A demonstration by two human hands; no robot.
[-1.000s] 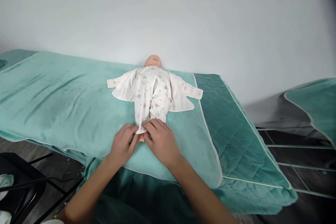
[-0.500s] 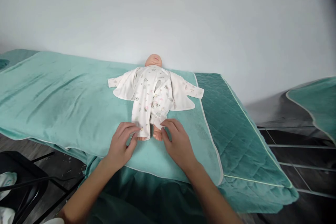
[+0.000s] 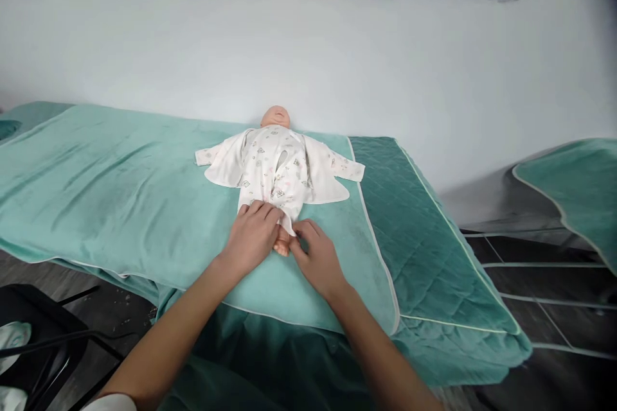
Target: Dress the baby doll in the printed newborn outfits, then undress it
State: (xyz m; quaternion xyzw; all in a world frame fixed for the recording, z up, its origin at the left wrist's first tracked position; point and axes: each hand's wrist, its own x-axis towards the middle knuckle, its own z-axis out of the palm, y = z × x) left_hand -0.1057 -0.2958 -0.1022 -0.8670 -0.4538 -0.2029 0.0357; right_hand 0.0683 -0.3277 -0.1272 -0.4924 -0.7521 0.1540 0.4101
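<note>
A baby doll (image 3: 276, 117) lies on its back on a light green blanket (image 3: 120, 186), head toward the wall. It wears a white printed romper (image 3: 277, 170) whose sides lie spread out. My left hand (image 3: 253, 236) rests over the doll's left-side leg, fingers curled on the romper's leg cloth. My right hand (image 3: 315, 258) pinches the hem of the other romper leg beside a bare doll foot (image 3: 282, 246). Both hands are closed on the cloth.
The blanket covers a padded table with a darker quilted green cover (image 3: 424, 231) on its right end. A white wall stands right behind the doll. Another green-covered table (image 3: 578, 186) is at far right. A black chair (image 3: 33, 334) stands at lower left, on dark floor.
My left hand moved up and right onto the doll's leg. My right hand slid left to the romper hem. The view shifted slightly.
</note>
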